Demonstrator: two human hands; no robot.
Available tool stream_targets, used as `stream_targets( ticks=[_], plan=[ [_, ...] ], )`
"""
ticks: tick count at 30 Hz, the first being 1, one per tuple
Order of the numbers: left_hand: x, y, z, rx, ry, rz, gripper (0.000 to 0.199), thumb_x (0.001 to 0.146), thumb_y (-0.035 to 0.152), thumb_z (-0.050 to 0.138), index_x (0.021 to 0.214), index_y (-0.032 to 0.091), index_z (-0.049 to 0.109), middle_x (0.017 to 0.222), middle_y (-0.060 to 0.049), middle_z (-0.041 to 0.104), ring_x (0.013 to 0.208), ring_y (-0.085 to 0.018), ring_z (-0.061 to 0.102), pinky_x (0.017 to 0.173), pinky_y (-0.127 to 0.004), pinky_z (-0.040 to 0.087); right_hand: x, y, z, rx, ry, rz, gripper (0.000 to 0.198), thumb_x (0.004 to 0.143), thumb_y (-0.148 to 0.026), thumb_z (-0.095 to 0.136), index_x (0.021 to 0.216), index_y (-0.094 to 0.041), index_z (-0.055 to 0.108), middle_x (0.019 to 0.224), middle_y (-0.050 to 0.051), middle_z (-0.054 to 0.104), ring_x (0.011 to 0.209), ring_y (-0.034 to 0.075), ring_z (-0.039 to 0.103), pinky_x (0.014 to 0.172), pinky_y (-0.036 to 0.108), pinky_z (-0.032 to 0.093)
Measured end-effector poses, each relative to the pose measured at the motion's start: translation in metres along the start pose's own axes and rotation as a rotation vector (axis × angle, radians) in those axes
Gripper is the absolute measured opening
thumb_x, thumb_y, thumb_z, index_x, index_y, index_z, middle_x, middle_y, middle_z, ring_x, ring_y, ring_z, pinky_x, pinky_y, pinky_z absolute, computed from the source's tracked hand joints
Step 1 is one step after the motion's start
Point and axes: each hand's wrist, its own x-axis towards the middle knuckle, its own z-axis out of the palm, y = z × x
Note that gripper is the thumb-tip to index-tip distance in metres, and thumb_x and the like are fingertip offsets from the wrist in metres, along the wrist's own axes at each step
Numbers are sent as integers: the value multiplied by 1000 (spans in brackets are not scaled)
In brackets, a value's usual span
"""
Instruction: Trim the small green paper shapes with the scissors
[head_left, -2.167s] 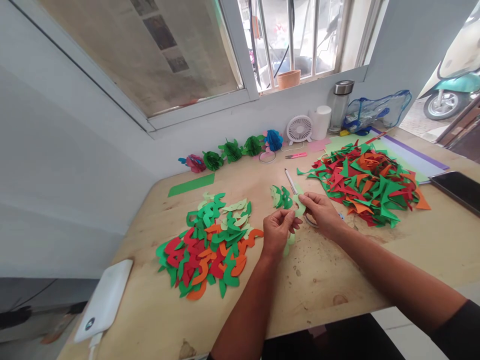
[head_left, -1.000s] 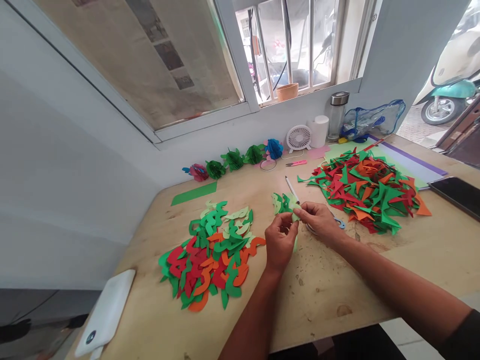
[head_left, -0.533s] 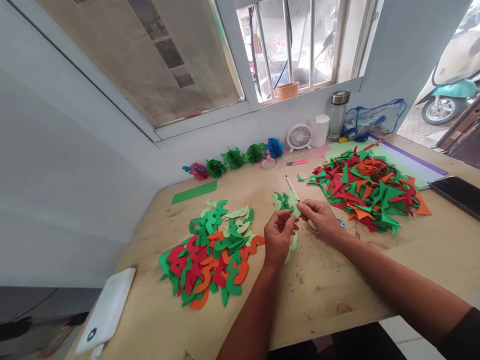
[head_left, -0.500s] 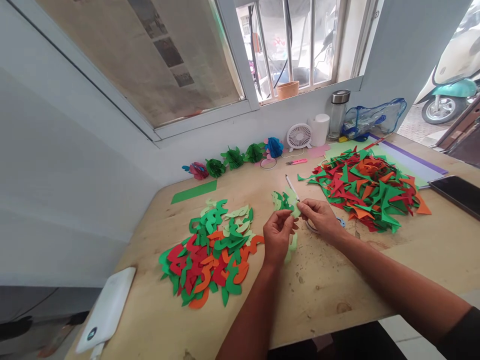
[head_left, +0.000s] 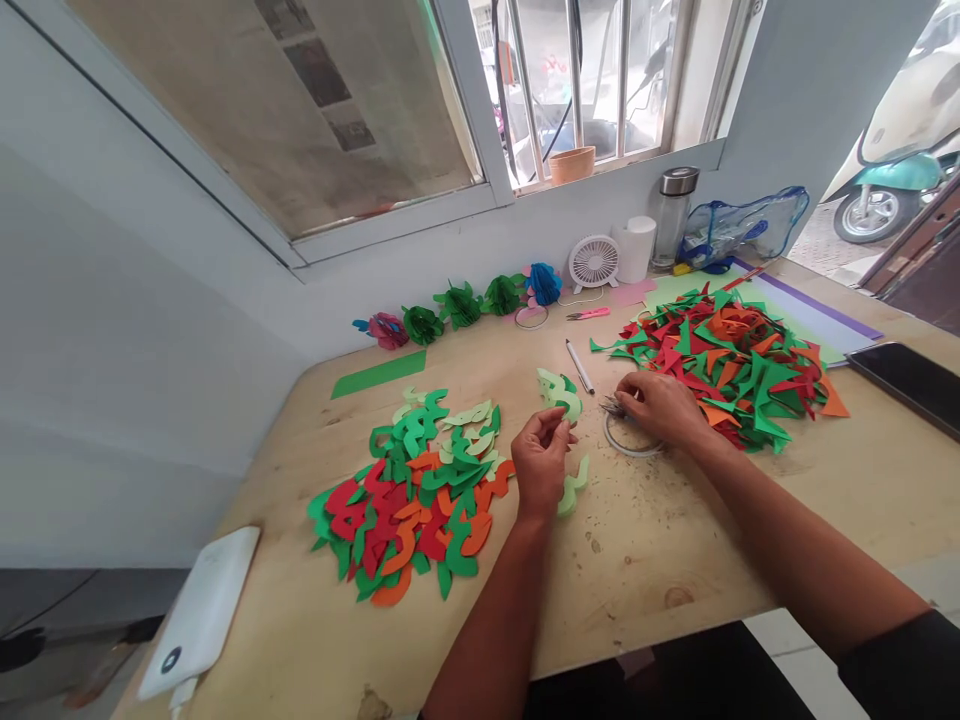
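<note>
My left hand point(head_left: 540, 460) is closed, with thumb and fingers pinched at the lower end of a curvy light green paper cutout point(head_left: 571, 402). That cutout overlaps other green pieces on the table. A separate wavy light green cutout point(head_left: 574, 488) lies beside my left wrist. Farther right, my right hand point(head_left: 660, 405) has its fingertips together at a small dark metallic thing point(head_left: 612, 406), too small to name. A thin pale ring point(head_left: 628, 450) lies under that hand, partly hidden. A white pen point(head_left: 580, 366) rests just beyond both hands.
Cut curved shapes in red, orange and green form a pile point(head_left: 420, 500) on the left. Angular paper scraps point(head_left: 739, 360) are heaped on the right, near a phone point(head_left: 911, 385). Folded paper flowers point(head_left: 459, 303), a small fan point(head_left: 595, 263) and a glass bottle point(head_left: 673, 220) line the wall.
My hands have parted. The right hand has left the light green cutout and moved right to the small metallic thing by the ring. The left hand stays on the cutout, now over the green pieces.
</note>
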Motion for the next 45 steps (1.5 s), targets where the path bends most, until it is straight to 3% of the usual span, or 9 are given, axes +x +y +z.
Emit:
stream_targets(
  ticks=[9, 14, 19, 25, 30, 33, 37, 40, 45],
  plan=[
    [1, -7, -2, 65, -5, 99, 21, 74, 22, 63, 94, 16, 66, 75, -3, 68, 59, -11, 60, 58, -23, 49, 1, 5, -8, -311, -180, 7, 21, 82, -39, 53, 83, -21, 64, 88, 6, 71, 82, 22, 62, 52, 27, 25],
    [-4, -7, 1, 195, -102, 169, 21, 77, 19, 56, 96, 19, 65, 82, -3, 69, 67, -12, 62, 65, -23, 49, -2, 4, -8, -323, -225, -46, 23, 79, -40, 56, 90, -22, 63, 94, 6, 71, 86, 23, 63, 53, 27, 27],
    [-7, -7, 2, 313, -124, 236, 17, 77, 18, 55, 90, 20, 65, 75, -1, 67, 64, -12, 60, 62, -22, 46, -6, -2, -7, -320, -246, -63, 24, 78, -37, 57, 94, -21, 64, 98, 9, 70, 89, 25, 63, 56, 27, 31],
    [-7, -8, 0, 480, -150, 255, 18, 76, 16, 51, 87, 19, 66, 70, 0, 66, 60, -11, 57, 58, -21, 42, -1, 4, -12, -277, -353, -44, 22, 81, -33, 52, 88, -20, 68, 84, 10, 70, 79, 23, 64, 53, 27, 28],
    [-7, -6, -2, 803, -130, 377, 18, 78, 16, 51, 86, 19, 66, 80, -3, 67, 69, -15, 59, 69, -27, 46, 6, 13, -14, -193, -223, 29, 25, 82, -34, 50, 85, -18, 68, 80, 9, 69, 75, 21, 61, 54, 26, 27],
    [-9, -6, 2, 904, -130, 560, 18, 79, 16, 53, 91, 18, 66, 92, -8, 66, 89, -21, 59, 81, -34, 46, 7, 14, -14, -57, -48, 51, 26, 83, -35, 49, 79, -18, 67, 75, 7, 67, 69, 18, 57, 55, 26, 28],
    [-16, -10, 13, 976, -398, 736, 17, 78, 13, 56, 92, 20, 65, 94, -7, 66, 97, -22, 56, 87, -38, 44, 8, 15, -11, 243, 151, 67, 29, 83, -39, 49, 64, -18, 57, 56, 0, 52, 55, 13, 45, 52, 25, 27],
    [-21, -11, 24, 1073, -484, 785, 21, 79, 13, 57, 96, 21, 64, 97, -6, 67, 100, -23, 55, 89, -40, 41, 10, 15, -8, 512, 238, 28, 32, 81, -41, 51, 58, -18, 48, 51, -4, 42, 51, 10, 40, 49, 24, 27],
    [-28, -11, 46, 1295, -585, 793, 11, 80, 15, 57, 87, 20, 64, 89, -8, 65, 94, -24, 55, 79, -39, 42, 10, 7, -6, 1061, 260, 57, 30, 78, -48, 54, 71, -19, 52, 60, -2, 57, 51, 10, 53, 49, 22, 39]
  ],
)
